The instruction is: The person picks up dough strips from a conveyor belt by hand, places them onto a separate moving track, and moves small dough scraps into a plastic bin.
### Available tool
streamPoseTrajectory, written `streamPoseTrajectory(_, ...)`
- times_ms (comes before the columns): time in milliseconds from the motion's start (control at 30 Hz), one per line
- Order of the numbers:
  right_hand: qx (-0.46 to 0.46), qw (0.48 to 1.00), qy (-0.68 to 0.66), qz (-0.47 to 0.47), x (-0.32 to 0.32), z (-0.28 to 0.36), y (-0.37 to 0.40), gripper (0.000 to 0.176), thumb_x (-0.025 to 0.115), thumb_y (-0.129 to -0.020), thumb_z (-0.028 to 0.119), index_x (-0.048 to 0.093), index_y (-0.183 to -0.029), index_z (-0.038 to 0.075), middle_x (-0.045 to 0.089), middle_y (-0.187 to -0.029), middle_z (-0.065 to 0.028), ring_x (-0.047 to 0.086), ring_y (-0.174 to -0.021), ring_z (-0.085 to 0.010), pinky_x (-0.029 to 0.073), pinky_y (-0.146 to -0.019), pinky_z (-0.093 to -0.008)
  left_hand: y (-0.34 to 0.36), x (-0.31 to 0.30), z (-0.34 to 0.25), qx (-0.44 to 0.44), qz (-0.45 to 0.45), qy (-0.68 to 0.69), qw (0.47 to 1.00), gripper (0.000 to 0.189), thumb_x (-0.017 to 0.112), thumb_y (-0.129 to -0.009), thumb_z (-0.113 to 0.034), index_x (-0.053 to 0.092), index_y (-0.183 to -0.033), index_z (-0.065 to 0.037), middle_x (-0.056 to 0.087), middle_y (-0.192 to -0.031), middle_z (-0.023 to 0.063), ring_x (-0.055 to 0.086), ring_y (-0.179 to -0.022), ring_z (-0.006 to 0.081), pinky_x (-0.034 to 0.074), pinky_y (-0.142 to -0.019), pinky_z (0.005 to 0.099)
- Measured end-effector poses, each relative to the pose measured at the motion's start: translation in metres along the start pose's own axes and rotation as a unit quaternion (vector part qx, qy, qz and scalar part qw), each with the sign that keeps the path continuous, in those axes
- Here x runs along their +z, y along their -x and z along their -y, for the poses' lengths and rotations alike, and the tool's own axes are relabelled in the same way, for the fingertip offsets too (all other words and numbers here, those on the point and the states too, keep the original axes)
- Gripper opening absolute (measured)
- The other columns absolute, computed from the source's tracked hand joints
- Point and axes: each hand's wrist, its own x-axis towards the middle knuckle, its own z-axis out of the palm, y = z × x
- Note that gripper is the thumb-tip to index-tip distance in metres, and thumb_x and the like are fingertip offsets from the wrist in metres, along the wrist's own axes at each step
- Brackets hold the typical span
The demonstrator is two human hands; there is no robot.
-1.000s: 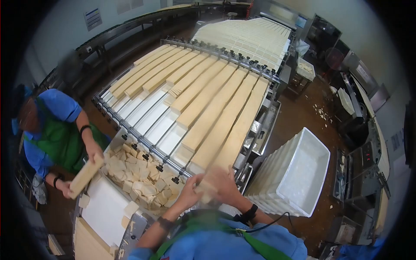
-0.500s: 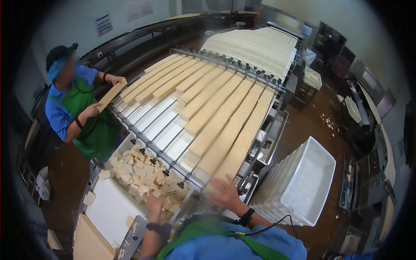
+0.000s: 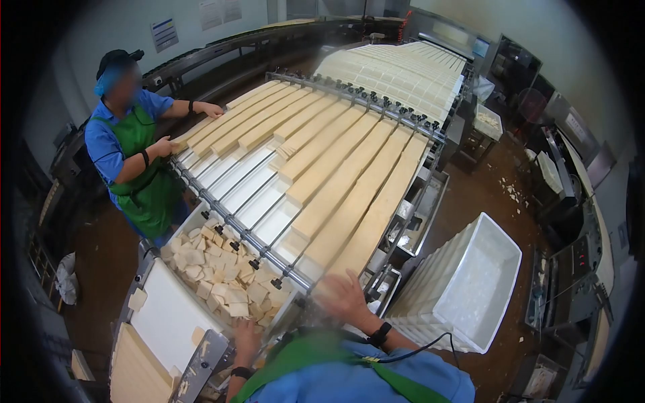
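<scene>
My right hand [image 3: 341,295] is at the near end of the rightmost long, pale yellow strips [image 3: 363,245], fingers apart against their end; its left side is blurred. These strips lie side by side on the slatted conveyor table [image 3: 259,213]. My left hand [image 3: 247,338] is at the near edge of a bin of cut pale pieces [image 3: 222,269], fingers stretched toward the pieces and partly in shadow. Nothing shows in it. Across the table, a co-worker [image 3: 134,141] in a green apron has both hands on a strip at the far left.
A metal roller bar [image 3: 235,225] with black knobs runs along the table's near end. To the right stand stacked white tubs [image 3: 480,289]. A white board [image 3: 171,316] and a wide pale slab [image 3: 138,369] lie at lower left. Scraps [image 3: 512,188] litter the floor.
My left hand has drawn back from the cut pieces to the bin's near edge. My right hand has stayed in place. The co-worker has lowered a lifted strip onto the table.
</scene>
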Motion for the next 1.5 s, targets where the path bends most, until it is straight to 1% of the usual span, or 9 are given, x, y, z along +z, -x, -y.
streamPoseTrajectory(100, 0.011, 1.0, -0.002, -0.015, 0.004, 0.0, -0.001, 0.023, 0.082, -0.087, 0.025, 0.081, -0.109, 0.022, 0.069, -0.133, -0.0144, 0.061, -0.13, -0.0331, 0.041, -0.115, -0.0626, 0.001, -0.01, 0.0, 0.064, -0.023, -0.033, 0.997, 0.05, 0.079, -0.075, -0.009, 0.07, -0.124, -0.005, 0.065, -0.125, 0.0222, 0.064, -0.115, 0.0428, 0.054, -0.096, 0.0511)
streamPoseTrajectory(233, 0.013, 1.0, -0.008, -0.021, 0.007, -0.002, 0.002, 0.022, 0.081, -0.088, 0.024, 0.08, -0.109, 0.02, 0.068, -0.132, -0.0153, 0.062, -0.128, -0.0349, 0.042, -0.114, -0.0633, 0.0, -0.024, -0.003, -0.008, 0.011, -0.005, 1.0, 0.043, 0.079, -0.081, -0.007, 0.07, -0.122, -0.007, 0.065, -0.13, 0.0207, 0.06, -0.128, 0.0424, 0.051, -0.108, 0.0493)
streamPoseTrajectory(333, 0.008, 1.0, 0.026, -0.009, 0.01, -0.005, 0.006, 0.032, 0.08, -0.082, 0.025, 0.079, -0.114, 0.027, 0.068, -0.132, -0.0107, 0.062, -0.129, -0.0311, 0.036, -0.119, -0.0644, 0.003, -0.026, 0.004, 0.014, 0.005, -0.034, 0.999, 0.037, 0.079, -0.081, -0.006, 0.071, -0.118, -0.007, 0.067, -0.125, 0.0184, 0.064, -0.122, 0.041, 0.054, -0.102, 0.0483)
streamPoseTrajectory(400, 0.006, 1.0, 0.008, -0.011, 0.003, -0.003, 0.0, 0.024, 0.079, -0.089, 0.021, 0.078, -0.113, 0.019, 0.068, -0.132, -0.0161, 0.063, -0.125, -0.0382, 0.042, -0.112, -0.0652, 0.006, -0.027, -0.003, 0.008, 0.005, 0.001, 1.0, 0.036, 0.075, -0.081, -0.008, 0.073, -0.117, -0.007, 0.068, -0.121, 0.0186, 0.068, -0.107, 0.0412, 0.057, -0.093, 0.0501)
streamPoseTrajectory(633, -0.009, 1.0, -0.001, -0.002, 0.005, -0.007, 0.0, 0.024, 0.079, -0.089, 0.022, 0.078, -0.113, 0.021, 0.068, -0.131, -0.0168, 0.062, -0.126, -0.0375, 0.041, -0.112, -0.0656, 0.01, -0.026, -0.008, -0.024, -0.007, -0.007, 1.0, 0.029, 0.077, -0.084, -0.013, 0.074, -0.112, -0.007, 0.071, -0.116, 0.0171, 0.071, -0.102, 0.0395, 0.058, -0.087, 0.0499)
streamPoseTrajectory(767, 0.003, 0.999, 0.007, 0.052, 0.002, -0.004, -0.002, 0.029, 0.079, -0.085, 0.028, 0.078, -0.113, 0.022, 0.066, -0.136, -0.0166, 0.059, -0.132, -0.0357, 0.032, -0.119, -0.0673, 0.011, -0.018, -0.002, -0.04, -0.008, -0.012, 0.999, 0.03, 0.081, -0.085, -0.021, 0.076, -0.112, -0.01, 0.074, -0.108, 0.0152, 0.072, -0.096, 0.0391, 0.058, -0.084, 0.0494)
streamPoseTrajectory(833, 0.026, 0.999, 0.017, 0.038, -0.006, 0.003, -0.01, 0.027, 0.073, -0.084, 0.02, 0.081, -0.109, 0.026, 0.063, -0.137, -0.0136, 0.058, -0.133, -0.0308, 0.033, -0.119, -0.0667, 0.01, -0.023, -0.009, -0.066, -0.002, -0.01, 0.998, 0.03, 0.081, -0.085, -0.023, 0.076, -0.112, -0.011, 0.074, -0.108, 0.0147, 0.072, -0.096, 0.0386, 0.058, -0.084, 0.0488)
streamPoseTrajectory(1067, 0.012, 0.999, 0.025, 0.046, 0.005, -0.002, -0.006, 0.02, 0.073, -0.087, 0.019, 0.081, -0.105, 0.025, 0.058, -0.143, -0.0126, 0.055, -0.137, -0.0291, 0.03, -0.121, -0.0662, 0.008, -0.034, -0.018, -0.066, 0.004, 0.007, 0.998, 0.028, 0.082, -0.085, -0.026, 0.078, -0.109, -0.012, 0.074, -0.108, 0.0129, 0.073, -0.098, 0.0371, 0.059, -0.085, 0.0469)
streamPoseTrajectory(1500, 0.003, 0.993, 0.034, 0.11, -0.001, -0.003, -0.016, 0.023, 0.07, -0.086, 0.015, 0.077, -0.108, 0.02, 0.058, -0.146, -0.0132, 0.052, -0.14, -0.0344, 0.024, -0.122, -0.0729, 0.009, -0.019, -0.004, -0.083, 0.027, 0.014, 0.996, 0.031, 0.08, -0.086, -0.031, 0.078, -0.111, -0.013, 0.076, -0.11, 0.0134, 0.073, -0.1, 0.0375, 0.059, -0.089, 0.0467)
